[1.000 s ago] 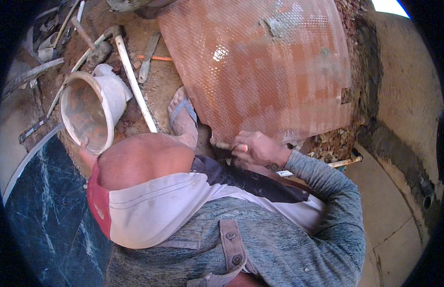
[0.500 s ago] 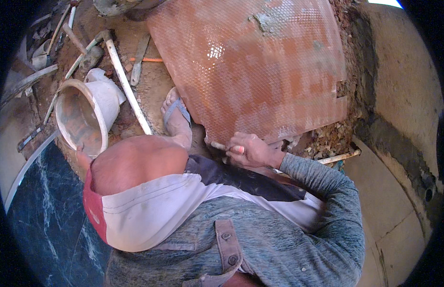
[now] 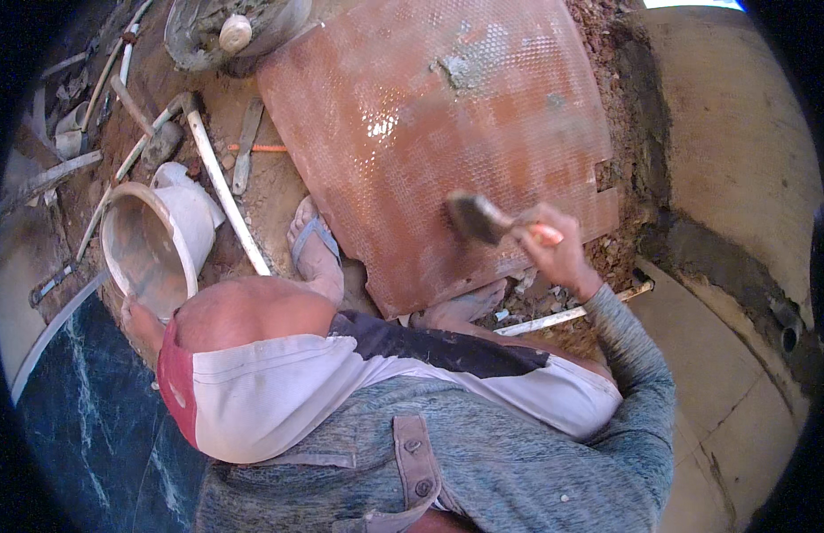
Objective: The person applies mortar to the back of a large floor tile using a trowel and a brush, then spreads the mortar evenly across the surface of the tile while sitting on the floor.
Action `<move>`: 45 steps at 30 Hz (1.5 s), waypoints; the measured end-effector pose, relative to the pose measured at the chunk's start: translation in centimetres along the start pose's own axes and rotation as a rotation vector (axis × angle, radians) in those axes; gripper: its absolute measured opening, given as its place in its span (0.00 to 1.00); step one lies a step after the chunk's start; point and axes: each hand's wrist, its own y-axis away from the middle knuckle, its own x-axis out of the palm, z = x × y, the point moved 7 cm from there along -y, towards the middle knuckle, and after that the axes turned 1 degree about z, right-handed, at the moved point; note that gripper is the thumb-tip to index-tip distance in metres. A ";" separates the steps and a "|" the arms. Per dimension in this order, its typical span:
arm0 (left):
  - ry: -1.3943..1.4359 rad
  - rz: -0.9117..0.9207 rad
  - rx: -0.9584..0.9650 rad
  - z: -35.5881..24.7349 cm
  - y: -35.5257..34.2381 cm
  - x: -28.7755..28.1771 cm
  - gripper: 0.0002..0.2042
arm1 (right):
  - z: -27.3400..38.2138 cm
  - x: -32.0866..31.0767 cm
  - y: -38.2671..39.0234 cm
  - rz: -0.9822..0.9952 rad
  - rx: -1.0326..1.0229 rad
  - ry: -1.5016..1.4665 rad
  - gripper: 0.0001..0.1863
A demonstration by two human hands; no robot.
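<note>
Trowel [image 3: 477, 219], blurred, clenched in right hand [image 3: 558, 250], now over near part of dimpled tile [image 3: 412, 195], hand lifted from tile's near edge, blade within reach of its face; left hand [image 3: 143, 327], left of tile, grip unclear.

Brown dirt floor [image 3: 275, 171], pale bucket [image 3: 193, 220], white pipe [image 3: 223, 191], flat scraper [image 3: 246, 153], orange rod [image 3: 273, 148]

Blurred, dark-bladed trowel [image 3: 479, 219], apparently
</note>
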 end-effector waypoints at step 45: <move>0.266 -0.382 -0.037 -12.5 -1.8 -8.3 0.14 | 26.8 6.9 -27.4 -0.181 -0.348 0.386 0.29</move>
